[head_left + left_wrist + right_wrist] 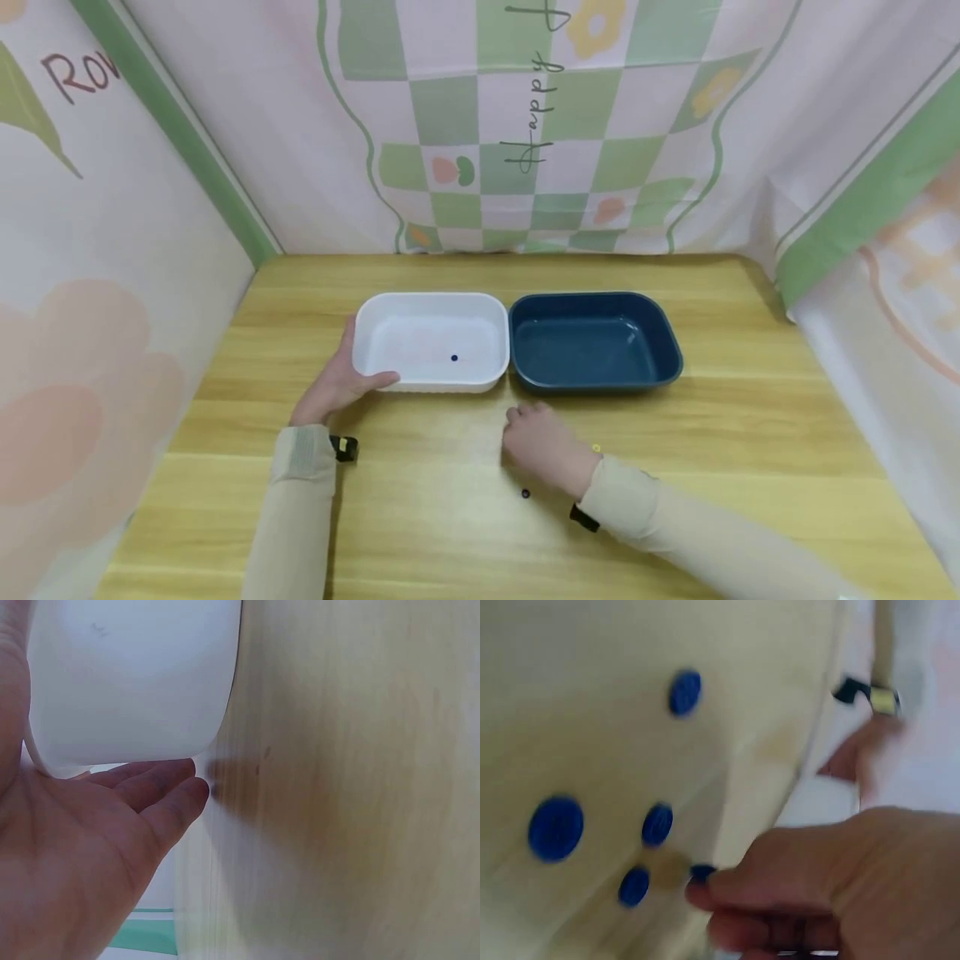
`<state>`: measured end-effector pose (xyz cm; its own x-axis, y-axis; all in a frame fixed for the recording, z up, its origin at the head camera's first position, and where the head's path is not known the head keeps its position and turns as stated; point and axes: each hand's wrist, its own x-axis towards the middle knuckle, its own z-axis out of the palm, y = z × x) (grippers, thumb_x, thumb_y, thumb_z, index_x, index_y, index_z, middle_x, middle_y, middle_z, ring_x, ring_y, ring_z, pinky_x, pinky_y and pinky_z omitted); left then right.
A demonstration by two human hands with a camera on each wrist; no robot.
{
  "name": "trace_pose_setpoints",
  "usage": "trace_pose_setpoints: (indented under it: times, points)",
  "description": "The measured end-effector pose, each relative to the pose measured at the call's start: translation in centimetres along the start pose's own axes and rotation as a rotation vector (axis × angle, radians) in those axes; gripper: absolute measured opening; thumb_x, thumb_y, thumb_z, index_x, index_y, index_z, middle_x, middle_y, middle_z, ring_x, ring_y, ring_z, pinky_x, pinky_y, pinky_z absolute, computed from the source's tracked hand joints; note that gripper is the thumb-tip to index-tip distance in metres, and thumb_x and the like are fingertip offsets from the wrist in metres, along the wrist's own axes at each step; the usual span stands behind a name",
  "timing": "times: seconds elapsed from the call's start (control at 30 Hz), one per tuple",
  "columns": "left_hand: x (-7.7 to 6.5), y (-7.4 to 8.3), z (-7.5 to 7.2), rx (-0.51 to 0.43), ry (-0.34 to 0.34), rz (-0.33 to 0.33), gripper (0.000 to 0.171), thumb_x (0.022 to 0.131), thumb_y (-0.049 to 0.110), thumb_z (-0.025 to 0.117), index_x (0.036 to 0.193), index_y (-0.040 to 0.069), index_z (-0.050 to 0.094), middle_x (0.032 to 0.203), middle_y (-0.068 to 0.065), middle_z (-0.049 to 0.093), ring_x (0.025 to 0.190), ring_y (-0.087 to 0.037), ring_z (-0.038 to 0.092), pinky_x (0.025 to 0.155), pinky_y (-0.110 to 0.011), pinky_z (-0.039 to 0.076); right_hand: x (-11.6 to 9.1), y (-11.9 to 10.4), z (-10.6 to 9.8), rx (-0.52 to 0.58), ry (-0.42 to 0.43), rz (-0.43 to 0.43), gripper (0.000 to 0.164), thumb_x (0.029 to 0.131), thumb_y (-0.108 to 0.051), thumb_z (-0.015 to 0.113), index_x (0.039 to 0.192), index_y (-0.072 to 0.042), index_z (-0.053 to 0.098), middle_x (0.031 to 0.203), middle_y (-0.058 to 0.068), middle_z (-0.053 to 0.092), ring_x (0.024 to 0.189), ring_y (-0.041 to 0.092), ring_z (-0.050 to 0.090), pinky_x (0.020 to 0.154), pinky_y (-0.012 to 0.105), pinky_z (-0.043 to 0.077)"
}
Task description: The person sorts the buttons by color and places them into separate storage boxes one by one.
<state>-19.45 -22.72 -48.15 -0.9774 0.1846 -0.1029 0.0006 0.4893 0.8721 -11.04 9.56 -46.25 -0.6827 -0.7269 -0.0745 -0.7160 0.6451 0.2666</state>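
Note:
My left hand grips the left end of a white plastic basin, thumb at the near rim and fingers along the side. In the left wrist view, the fingers lie against the basin's end. One dark blue button lies inside the basin. In front of the basins, my right hand pinches a small blue button between thumb and fingertip. Several more blue buttons lie on the table in the right wrist view. From the head view, the right hand hides most of them; one dark button shows nearby.
A dark blue basin stands against the right side of the white one. A yellow button lies beside the right wrist. Printed curtains hang behind and beside the wooden table.

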Motion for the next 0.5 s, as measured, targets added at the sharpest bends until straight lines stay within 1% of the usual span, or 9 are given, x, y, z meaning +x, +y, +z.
trace_pose_setpoints:
  times: [0.07, 0.13, 0.17, 0.23, 0.3, 0.33, 0.4, 0.47, 0.5]
  points:
    - [-0.1, 0.1, 0.1, 0.010, -0.004, -0.008, 0.126, 0.075, 0.032, 0.085, 0.154, 0.034, -0.014, 0.155, -0.018, 0.022, 0.132, -0.037, 0.034, 0.108, -0.058, 0.027, -0.1, 1.0, -0.1, 0.225, 0.030, 0.065, 0.007, 0.084, -0.016, 0.070, 0.077, -0.014, 0.070, 0.081, 0.000, 0.060, 0.070, 0.015, 0.057, 0.054, 0.028, 0.045]
    - [-0.2, 0.1, 0.1, 0.006, -0.004, -0.001, 0.127, 0.074, 0.032, 0.085, 0.154, 0.035, -0.014, 0.155, -0.018, 0.022, 0.132, -0.037, 0.035, 0.108, -0.058, 0.028, -0.3, 2.0, -0.5, 0.514, 0.082, 0.143, 0.005, 0.087, -0.014, 0.068, 0.083, -0.014, 0.071, 0.083, -0.002, 0.060, 0.069, 0.013, 0.057, 0.053, 0.027, 0.046]
    - [-0.2, 0.2, 0.1, 0.000, -0.003, 0.011, 0.126, 0.074, 0.030, 0.086, 0.154, 0.034, -0.012, 0.154, -0.019, 0.024, 0.131, -0.038, 0.036, 0.107, -0.059, 0.029, -0.3, 2.5, -0.8, 0.669, 0.112, 0.190, 0.006, 0.090, -0.016, 0.067, 0.086, -0.014, 0.071, 0.083, -0.003, 0.060, 0.069, 0.013, 0.056, 0.053, 0.026, 0.045]
    - [-0.1, 0.2, 0.0, -0.004, 0.001, 0.030, 0.125, 0.074, 0.028, 0.086, 0.154, 0.032, -0.010, 0.152, -0.019, 0.027, 0.128, -0.038, 0.038, 0.106, -0.059, 0.030, -0.2, 3.4, -1.4, 0.966, 0.181, 0.293, 0.010, 0.094, -0.019, 0.065, 0.093, -0.014, 0.074, 0.087, -0.004, 0.063, 0.073, 0.013, 0.057, 0.058, 0.026, 0.047]
    - [0.0, 0.2, -0.1, -0.014, 0.007, 0.047, 0.123, 0.074, 0.026, 0.086, 0.155, 0.031, -0.007, 0.149, -0.018, 0.030, 0.126, -0.038, 0.039, 0.104, -0.059, 0.032, -0.1, 4.4, -2.1, 1.209, 0.229, 0.412, 0.016, 0.095, -0.023, 0.064, 0.099, -0.011, 0.075, 0.087, -0.003, 0.065, 0.074, 0.015, 0.055, 0.062, 0.027, 0.048]
    - [0.1, 0.2, -0.1, -0.016, 0.010, 0.052, 0.122, 0.074, 0.025, 0.086, 0.155, 0.030, -0.006, 0.147, -0.018, 0.032, 0.125, -0.038, 0.041, 0.104, -0.059, 0.033, 0.0, 4.8, -2.3, 1.313, 0.242, 0.465, 0.020, 0.095, -0.026, 0.065, 0.101, -0.010, 0.075, 0.083, -0.003, 0.064, 0.071, 0.015, 0.054, 0.060, 0.026, 0.047]
    - [0.1, 0.1, -0.1, -0.012, 0.013, 0.050, 0.121, 0.074, 0.025, 0.086, 0.155, 0.030, -0.004, 0.146, -0.017, 0.034, 0.124, -0.037, 0.041, 0.103, -0.059, 0.034, 0.2, 5.4, -2.7, 1.471, 0.257, 0.569, 0.027, 0.094, -0.032, 0.065, 0.105, -0.009, 0.075, 0.072, -0.002, 0.059, 0.063, 0.015, 0.050, 0.056, 0.025, 0.042]
    - [0.1, 0.0, 0.0, -0.005, 0.011, 0.039, 0.122, 0.074, 0.026, 0.086, 0.155, 0.030, -0.005, 0.147, -0.017, 0.033, 0.125, -0.037, 0.041, 0.104, -0.059, 0.033, 0.4, 5.8, -2.8, 1.593, 0.269, 0.636, 0.033, 0.093, -0.035, 0.065, 0.109, -0.007, 0.073, 0.060, -0.002, 0.049, 0.054, 0.015, 0.043, 0.051, 0.024, 0.036]
    - [0.1, 0.0, 0.0, -0.001, 0.011, 0.034, 0.123, 0.073, 0.027, 0.086, 0.155, 0.030, -0.005, 0.147, -0.018, 0.033, 0.125, -0.037, 0.041, 0.104, -0.059, 0.033, 0.6, 5.9, -2.7, 1.642, 0.271, 0.656, 0.036, 0.093, -0.036, 0.065, 0.111, -0.006, 0.072, 0.056, -0.001, 0.042, 0.049, 0.015, 0.038, 0.049, 0.025, 0.032]
